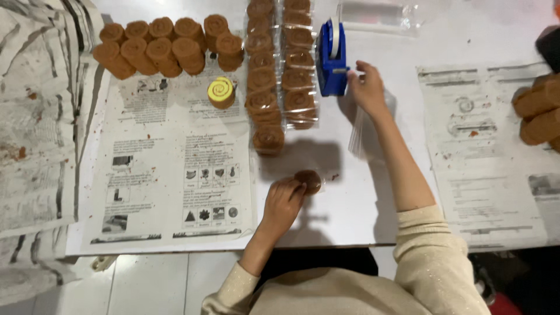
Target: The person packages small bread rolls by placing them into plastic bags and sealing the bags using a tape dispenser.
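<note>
My left hand [284, 200] holds a round brown roll [309, 180] wrapped in clear film against the white table [350, 192]. My right hand [367, 87] reaches up to the blue tape dispenser [331, 58], fingers pinched at its front edge, with a clear plastic bag [364, 131] under the palm. Two rows of wrapped brown rolls [283, 76] lie just left of the dispenser. A roll with a yellow spiral face [221, 92] stands on a printed sheet [169, 169].
Unwrapped brown rolls [163, 46] are heaped at the back left. More brown rolls [539, 111] lie at the right edge on another printed sheet [490, 157]. Newspaper [35, 116] covers the left side. A clear packet [379, 14] lies at the back.
</note>
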